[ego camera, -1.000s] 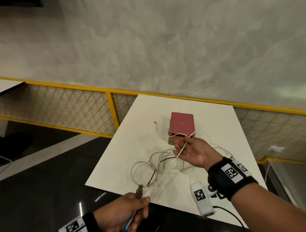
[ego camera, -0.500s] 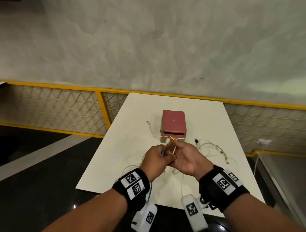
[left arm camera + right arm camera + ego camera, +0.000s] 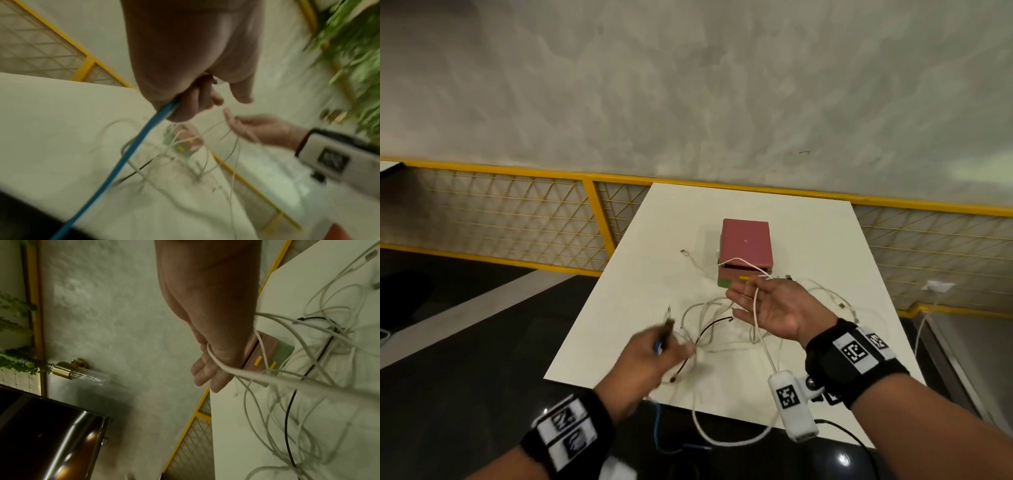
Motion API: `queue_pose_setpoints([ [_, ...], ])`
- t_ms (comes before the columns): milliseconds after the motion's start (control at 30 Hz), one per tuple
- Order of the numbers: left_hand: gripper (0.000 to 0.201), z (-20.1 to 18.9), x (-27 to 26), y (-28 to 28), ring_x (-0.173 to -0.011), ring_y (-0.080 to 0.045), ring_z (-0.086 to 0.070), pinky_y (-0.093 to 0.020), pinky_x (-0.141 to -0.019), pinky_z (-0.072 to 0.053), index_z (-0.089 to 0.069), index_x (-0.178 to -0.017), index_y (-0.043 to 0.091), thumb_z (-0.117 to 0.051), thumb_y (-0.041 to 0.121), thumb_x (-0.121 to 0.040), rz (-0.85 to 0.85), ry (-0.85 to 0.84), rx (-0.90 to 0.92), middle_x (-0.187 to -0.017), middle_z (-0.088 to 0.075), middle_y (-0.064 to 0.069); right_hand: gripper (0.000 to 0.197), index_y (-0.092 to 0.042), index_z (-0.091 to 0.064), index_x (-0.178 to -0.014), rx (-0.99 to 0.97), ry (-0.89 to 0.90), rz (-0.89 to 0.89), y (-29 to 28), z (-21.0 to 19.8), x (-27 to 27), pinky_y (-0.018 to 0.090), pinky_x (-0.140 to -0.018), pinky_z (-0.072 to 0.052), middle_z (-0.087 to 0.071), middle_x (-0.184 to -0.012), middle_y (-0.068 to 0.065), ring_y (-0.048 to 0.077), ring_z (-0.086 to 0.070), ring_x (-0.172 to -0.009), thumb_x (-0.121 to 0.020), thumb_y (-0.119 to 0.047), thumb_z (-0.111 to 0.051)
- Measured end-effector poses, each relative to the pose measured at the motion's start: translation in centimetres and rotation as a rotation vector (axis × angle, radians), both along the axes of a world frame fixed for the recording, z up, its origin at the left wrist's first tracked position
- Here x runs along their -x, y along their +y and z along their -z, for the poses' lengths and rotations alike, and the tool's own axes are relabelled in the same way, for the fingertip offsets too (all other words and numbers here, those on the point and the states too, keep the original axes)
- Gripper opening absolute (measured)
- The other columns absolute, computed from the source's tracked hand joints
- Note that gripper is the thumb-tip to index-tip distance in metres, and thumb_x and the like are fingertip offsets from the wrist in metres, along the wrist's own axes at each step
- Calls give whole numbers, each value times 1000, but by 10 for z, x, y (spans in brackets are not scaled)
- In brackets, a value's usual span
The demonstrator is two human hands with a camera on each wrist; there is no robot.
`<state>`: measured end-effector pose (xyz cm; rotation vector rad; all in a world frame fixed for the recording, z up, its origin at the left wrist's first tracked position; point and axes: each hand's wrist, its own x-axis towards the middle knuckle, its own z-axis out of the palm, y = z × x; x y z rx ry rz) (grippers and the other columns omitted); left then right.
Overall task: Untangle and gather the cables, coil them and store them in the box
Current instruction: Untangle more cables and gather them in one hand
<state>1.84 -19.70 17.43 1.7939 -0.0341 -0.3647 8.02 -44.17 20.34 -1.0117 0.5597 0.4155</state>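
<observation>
The left hand [image 3: 650, 356] is smeared by motion in the head view, so its grip on the blue cable [image 3: 127, 154] is unclear there. That cable runs off the left wrist picture's edge at 7 o'clock. The box [image 3: 265, 355] is half hidden behind the right hand [image 3: 213, 331]. The white cables [image 3: 287, 394] blur at 4 o'clock.

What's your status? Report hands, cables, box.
Left hand grips blue cable end. Right hand open, white cable looped across palm. Tangle on table; red box behind, nothing stored.
</observation>
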Motion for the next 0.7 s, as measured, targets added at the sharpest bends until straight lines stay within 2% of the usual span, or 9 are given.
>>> queue_pose_setpoints([
  [67, 26, -14, -21, -27, -39, 2, -40, -11, -42, -33, -55, -70, 14, -77, 16, -82, -67, -74, 49, -51, -47, 13, 19, -13, -55, -95, -3, 8, -19, 11, 6, 6, 49, -88, -47, -70, -111, 15, 29, -67, -101, -102, -16, -37],
  [133, 16, -22, -34, -59, -49, 0, -54, -15, -50, -45, -63, -75, 12, -78, 15, -79, -59, -102, 73, -57, -59, 12, 23, -13, -56, -90, -24, -3, -47, 22, 9, 9, 48, -87, -48, -74, -102, 13, 27, -70, -93, -102, -19, -36],
  [233, 15, -18, -43, -90, -69, -18, -64, -43, -65, -61, -64, -79, 14, -76, 19, -72, -62, -37, 87, -73, -65, -3, 34, -10, -60, -83, -43, -8, -88, 33, 6, 15, 45, -77, -50, -73, -71, 5, 23, -69, -73, -102, -20, -34],
  [267, 12, -17, -43, -93, -67, -19, -64, -40, -58, -61, -64, -79, 12, -74, 15, -74, -70, -7, 108, -72, -65, -5, 34, -9, -62, -84, -37, -9, -97, 34, 4, 17, 47, -78, -50, -72, -70, 4, 24, -66, -75, -102, -20, -35],
  [333, 12, -12, -40, -93, -52, -11, -58, -19, -42, -47, -61, -76, 9, -71, 4, -79, -35, 12, 121, -60, -63, 4, 28, -8, -63, -89, -4, -13, -115, 30, 2, 19, 50, -84, -49, -69, -79, 7, 27, -62, -78, -99, -20, -40],
  [400, 18, -10, -27, -86, -40, 1, -49, -10, -39, -35, -59, -72, 10, -73, -1, -79, 72, 10, 83, -47, -55, 13, 21, -7, -60, -90, 6, 24, -55, 20, 2, 15, 46, -77, -54, -72, -86, 11, 27, -68, -77, -98, -17, -43],
  [533, 19, 15, 10, -51, -51, 2, -52, -11, -51, -41, -64, -76, 16, -82, 11, -73, 293, 90, -65, -61, -58, 12, 18, -13, -58, -92, 1, 53, -7, 3, 5, 6, 45, -79, -51, -77, -84, 11, 26, -70, -94, -100, -14, -42],
  [600, 19, 27, 24, -32, -62, -3, -56, -18, -63, -45, -65, -70, 23, -84, 18, -68, 408, 112, -166, -66, -60, 10, 16, -13, -58, -96, 16, 64, -11, 1, 9, 6, 42, -74, -52, -76, -79, 9, 25, -74, -83, -100, -14, -43],
  [700, 20, 32, 38, -11, -61, -5, -54, -19, -61, -43, -64, -68, 25, -84, 20, -67, 488, 191, -214, -63, -58, 12, 15, -10, -57, -99, 36, 108, -1, 5, 19, 6, 37, -68, -55, -74, -73, 8, 23, -75, -72, -101, -13, -42],
])
